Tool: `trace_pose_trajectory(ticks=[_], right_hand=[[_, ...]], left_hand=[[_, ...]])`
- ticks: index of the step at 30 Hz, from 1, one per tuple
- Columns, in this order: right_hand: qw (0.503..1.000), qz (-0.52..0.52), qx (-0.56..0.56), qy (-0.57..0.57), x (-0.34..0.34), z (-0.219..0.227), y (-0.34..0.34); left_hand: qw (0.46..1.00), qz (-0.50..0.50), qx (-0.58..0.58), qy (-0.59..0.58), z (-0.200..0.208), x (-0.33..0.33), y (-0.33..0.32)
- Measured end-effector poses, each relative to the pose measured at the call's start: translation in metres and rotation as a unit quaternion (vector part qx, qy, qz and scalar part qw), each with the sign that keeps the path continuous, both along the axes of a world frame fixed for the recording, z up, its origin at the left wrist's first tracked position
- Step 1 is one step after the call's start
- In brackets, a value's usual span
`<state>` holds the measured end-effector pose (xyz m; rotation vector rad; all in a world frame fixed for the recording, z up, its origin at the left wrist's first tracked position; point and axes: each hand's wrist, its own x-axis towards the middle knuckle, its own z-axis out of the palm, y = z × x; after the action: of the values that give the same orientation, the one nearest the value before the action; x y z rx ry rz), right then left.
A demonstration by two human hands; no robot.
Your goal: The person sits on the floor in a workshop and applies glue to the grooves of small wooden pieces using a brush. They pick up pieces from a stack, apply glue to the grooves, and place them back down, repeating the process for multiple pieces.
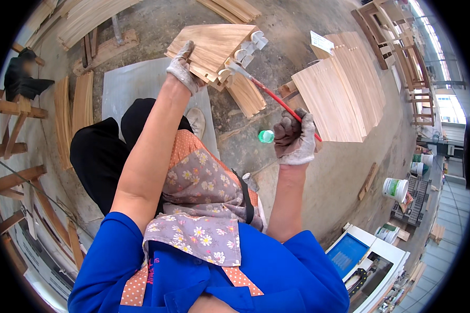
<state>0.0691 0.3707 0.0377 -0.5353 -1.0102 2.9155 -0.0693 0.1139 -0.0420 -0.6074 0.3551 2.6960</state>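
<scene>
My left hand (pixel 184 68), in a worn pale work glove, is closed round a small stack of light wooden boards (pixel 214 44) held up in front of me. Curved, notched ends, paler than the faces, show along the stack's right side. Gloved too, my right hand (pixel 296 136) grips a thin brush (pixel 274 97) by its long red handle. The brush's pale, flat tip meets the notched ends at their lower part; its bristles are too small to make out. A green, translucent container (pixel 266 136) stands on the floor left of my right hand.
Fanned stacks of boards (pixel 331 99) lie on the floor to the right, with a paper sheet (pixel 321 41) on top. More boards (pixel 91 21) lie far left. A grey sheet (pixel 125 86) covers floor near my knees. Buckets (pixel 395 189) and a white machine (pixel 373 242) stand right.
</scene>
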Motion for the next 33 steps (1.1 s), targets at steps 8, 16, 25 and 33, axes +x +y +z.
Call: trace_pose_trajectory(ticks=[8, 16, 25, 33], right_hand=[[0.999, -0.052, -0.01, -0.012, 0.012, -0.009, 0.013], [0.998, -0.009, 0.061, 0.014, 0.003, 0.008, 0.006], [0.996, 0.053, -0.013, 0.075, 0.001, 0.003, 0.027], [0.997, 0.0, 0.055, 0.05, 0.009, 0.01, 0.032]], left_hand=[[1.0, 0.021, 0.0, 0.022, 0.003, 0.002, 0.001], [1.0, 0.002, -0.029, 0.0, 0.001, 0.001, 0.0], [0.999, 0.017, -0.04, -0.026, 0.01, 0.005, 0.0], [1.0, 0.011, -0.013, 0.025, -0.003, -0.001, 0.002]])
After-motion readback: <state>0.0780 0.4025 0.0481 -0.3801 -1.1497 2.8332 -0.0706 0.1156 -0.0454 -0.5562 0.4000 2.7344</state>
